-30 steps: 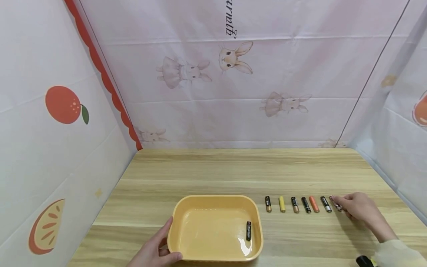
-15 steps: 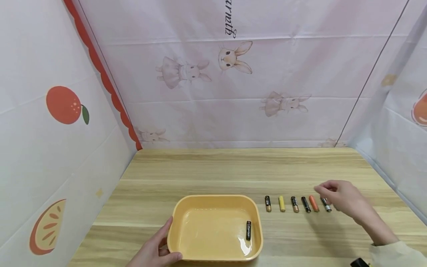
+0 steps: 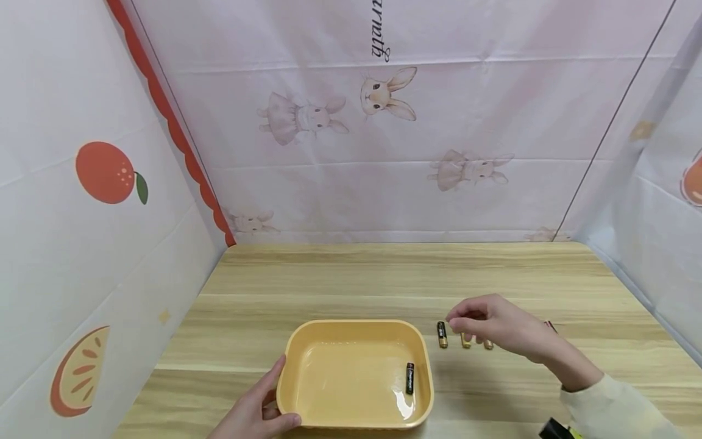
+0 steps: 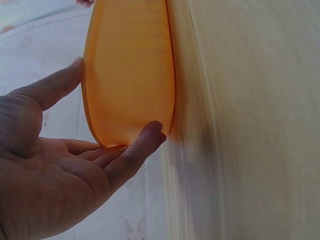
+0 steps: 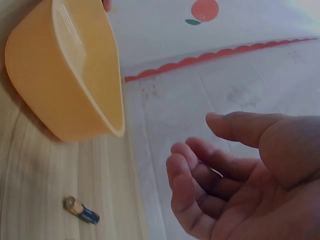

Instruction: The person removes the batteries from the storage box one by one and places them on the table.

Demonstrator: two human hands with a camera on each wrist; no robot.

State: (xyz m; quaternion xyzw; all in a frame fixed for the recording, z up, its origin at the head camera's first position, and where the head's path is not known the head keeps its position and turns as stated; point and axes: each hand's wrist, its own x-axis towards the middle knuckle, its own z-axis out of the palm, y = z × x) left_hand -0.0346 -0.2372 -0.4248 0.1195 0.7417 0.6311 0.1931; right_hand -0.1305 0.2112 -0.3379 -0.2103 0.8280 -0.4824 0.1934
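A yellow plastic basin stands on the table with one black battery lying in it. My left hand holds the basin's left end, and the left wrist view shows thumb and fingers on either side of its wall. Just right of the basin, my right hand hovers over a row of batteries. Its fingers are loosely bent, thumb apart, with nothing between them in the right wrist view. A black-and-gold battery lies left of its fingertips. Parts of two more batteries show beneath the hand; the hand and forearm cover others.
The red end of a battery peeks out beyond the right forearm. A black object sits by the right sleeve at the lower edge. Printed cloth hangs behind and on both sides of the wooden table.
From touching the rightmost battery, my right hand has lifted and moved left along the row to its left end. My left hand and the basin stay in place.
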